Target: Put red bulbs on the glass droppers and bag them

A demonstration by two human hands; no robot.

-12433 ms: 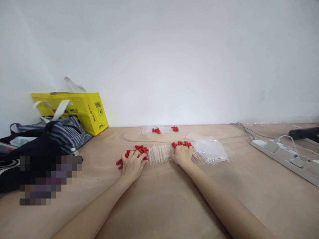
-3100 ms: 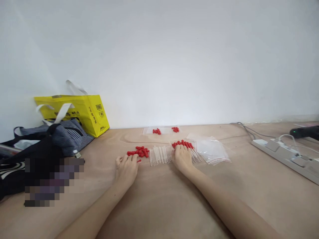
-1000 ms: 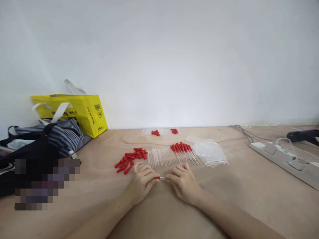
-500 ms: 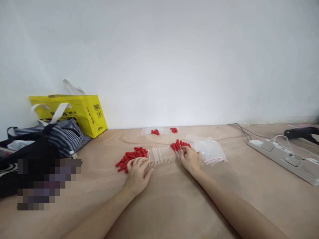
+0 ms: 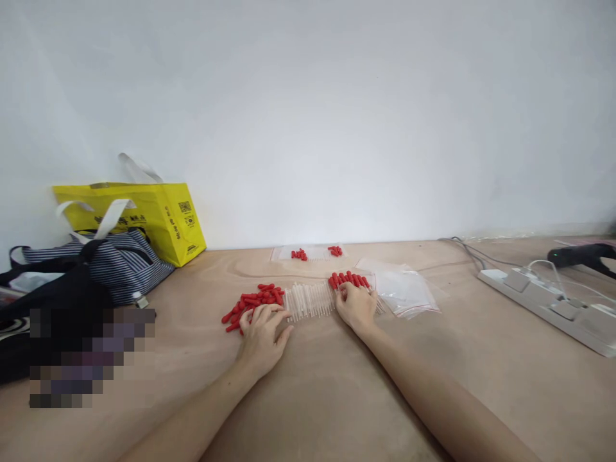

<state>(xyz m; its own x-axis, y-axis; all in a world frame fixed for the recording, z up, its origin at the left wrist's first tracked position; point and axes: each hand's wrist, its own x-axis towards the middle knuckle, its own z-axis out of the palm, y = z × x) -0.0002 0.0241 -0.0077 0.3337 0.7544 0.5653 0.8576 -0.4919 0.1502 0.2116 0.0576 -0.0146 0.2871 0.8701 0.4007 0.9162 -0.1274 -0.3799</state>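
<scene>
Loosely parted left fingers [image 5: 265, 315] at red bulbs [image 5: 250, 299]; right fingers [image 5: 355, 296], hold unclear; QR-coded yellow bag [image 5: 174, 235].

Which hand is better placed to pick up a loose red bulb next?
The left, I'd judge: the left hand is at the near edge of the loose red bulbs, thumb spread. The right hand is over the red-topped tubes, beyond the row of bare tubes.

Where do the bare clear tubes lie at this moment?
In the head view, the bare clear tubes lie near the middle of the table, between the loose red bulbs on the left and the red-tipped tubes on the right.
</scene>
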